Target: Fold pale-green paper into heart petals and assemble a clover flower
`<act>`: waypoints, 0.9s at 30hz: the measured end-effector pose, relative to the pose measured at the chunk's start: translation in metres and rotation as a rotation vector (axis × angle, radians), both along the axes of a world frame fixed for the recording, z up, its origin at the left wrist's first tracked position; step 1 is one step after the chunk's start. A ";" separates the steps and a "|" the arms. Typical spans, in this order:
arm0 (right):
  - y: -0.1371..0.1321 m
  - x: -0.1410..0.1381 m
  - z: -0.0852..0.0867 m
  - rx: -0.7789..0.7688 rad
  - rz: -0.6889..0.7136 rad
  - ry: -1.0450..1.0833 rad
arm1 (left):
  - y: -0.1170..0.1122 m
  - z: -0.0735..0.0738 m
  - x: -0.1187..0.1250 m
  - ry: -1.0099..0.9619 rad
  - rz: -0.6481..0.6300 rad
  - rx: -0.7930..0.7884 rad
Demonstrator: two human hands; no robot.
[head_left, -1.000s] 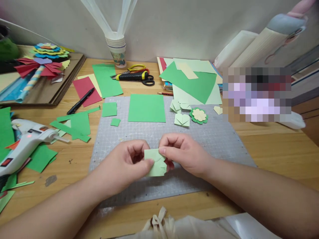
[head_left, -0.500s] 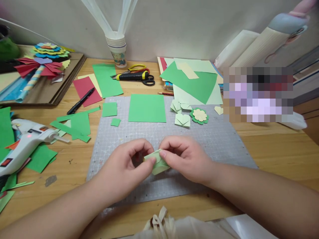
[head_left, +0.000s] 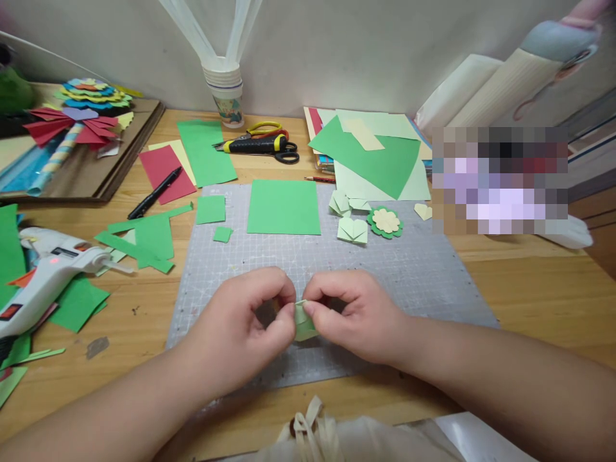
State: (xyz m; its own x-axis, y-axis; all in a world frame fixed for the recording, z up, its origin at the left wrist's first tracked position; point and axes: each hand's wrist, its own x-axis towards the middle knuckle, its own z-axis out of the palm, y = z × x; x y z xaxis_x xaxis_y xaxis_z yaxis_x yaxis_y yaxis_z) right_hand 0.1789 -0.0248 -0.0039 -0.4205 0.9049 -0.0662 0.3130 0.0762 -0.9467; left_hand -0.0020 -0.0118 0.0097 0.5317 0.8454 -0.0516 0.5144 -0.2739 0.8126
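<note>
1. Both grips are pinching one pale green fold (head_left: pixel 304 325). The left hand (head_left: pixel 240 330) is closing thumb and forefinger on its left edge, and the right hand (head_left: pixel 359 321) is closing thumb and forefinger on its right edge.
2. That fold is sitting between the two hands over the near middle of the mat (head_left: pixel 428 276). Fingertips are hiding most of it, and whether it is touching the mat cannot be told.
3. Both forearms are reaching in across the near edge of the mat, the left from the near left corner and the right from the near right.
4. On the far part of the mat, a green square (head_left: pixel 283 206) is lying flat, with two smaller green bits (head_left: pixel 210 210) lying to its left.
5. To the right of that square, pale folded hearts (head_left: pixel 353 230) are resting on the mat, and a flower (head_left: pixel 385 222) is lying just beside them.
6. Beyond the far edge of the mat, scissors (head_left: pixel 262 146) are lying on the table (head_left: pixel 529 289), with stacked cups (head_left: pixel 226 96) standing behind them.
7. Off the far right corner of the mat, loose sheets (head_left: pixel 380 163) are overlapping one another.
8. Left of the mat, green scraps (head_left: pixel 144 240) are lying near its edge, a pen (head_left: pixel 154 193) is lying beyond them, and a glue gun (head_left: pixel 52 276) is resting farther out.
</note>
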 end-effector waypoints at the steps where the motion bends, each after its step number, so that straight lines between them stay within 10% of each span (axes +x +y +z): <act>1: 0.000 0.000 0.000 0.006 0.001 -0.001 | 0.000 0.000 0.000 0.000 -0.011 0.007; 14: 0.002 0.003 0.006 0.008 -0.199 0.125 | 0.001 0.001 -0.007 0.071 0.147 0.062; 22: 0.010 0.001 -0.002 -0.563 -0.323 0.533 | -0.004 -0.002 -0.010 0.042 -0.179 0.643; 27: 0.010 0.001 -0.004 -0.789 -0.203 0.581 | -0.002 -0.006 -0.010 0.070 -0.110 0.769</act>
State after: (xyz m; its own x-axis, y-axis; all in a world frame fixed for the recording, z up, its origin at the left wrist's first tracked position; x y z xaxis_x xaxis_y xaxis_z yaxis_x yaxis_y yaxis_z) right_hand 0.1801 -0.0151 -0.0080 -0.4207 0.7489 -0.5120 -0.2769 -0.6434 -0.7137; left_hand -0.0124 -0.0138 0.0040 0.6317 0.5999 0.4910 0.4948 -0.7996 0.3404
